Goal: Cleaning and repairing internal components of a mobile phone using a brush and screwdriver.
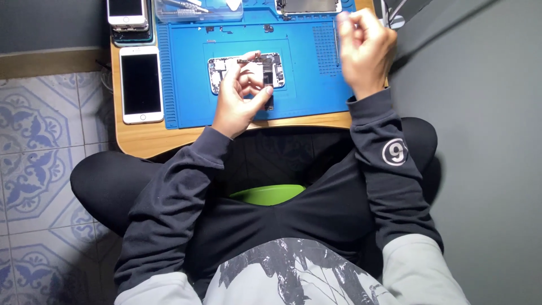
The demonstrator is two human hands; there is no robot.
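Opened smartphone (246, 72), its back off and its circuit boards bare, lies in the middle of a blue repair mat (305, 85) on a small wooden table (152, 138). The left hand (240, 93) rests right on top of it, covering the middle of the phone, so that only the two ends of the body show on either side of the fingers. Its fingers are curled and pinched together over the phone's innards; whether they hold some small part I cannot tell. The right hand (364, 48) is up and off to the right of the phone, well apart from it, above the mat's right edge. It is closed into a loose fist, blurred at the fingertips, and what it grips, if anything, is too blurred to make out.

To the left of the mat a white smartphone (141, 85) lies face up on the wood, with another white phone (128, 14) stacked on a dark one beyond it. A clear plastic box (197, 10) sits at the far edge of the mat.
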